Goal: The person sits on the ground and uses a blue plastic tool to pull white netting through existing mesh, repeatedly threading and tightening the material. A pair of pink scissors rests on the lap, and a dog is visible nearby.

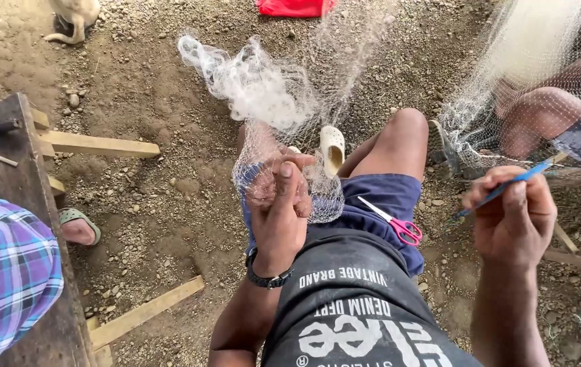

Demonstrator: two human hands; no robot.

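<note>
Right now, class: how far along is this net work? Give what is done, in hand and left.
Done: cannot tell; no finished stretch shows. In hand: left hand pinches the net; right hand holds a blue needle. Left: much net lies bunched; pink scissors rest unused on the lap.

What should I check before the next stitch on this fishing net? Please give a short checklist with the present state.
1. Left hand has a grip on the fishing net: ok.
2. Right hand holds the blue netting needle: ok.
3. Twine runs from needle to net: cannot tell.
4. Pink-handled scissors rest on the lap, close by: ok.
5. Net kept off the dirt ground: not ok, a bunch lies there.
</note>
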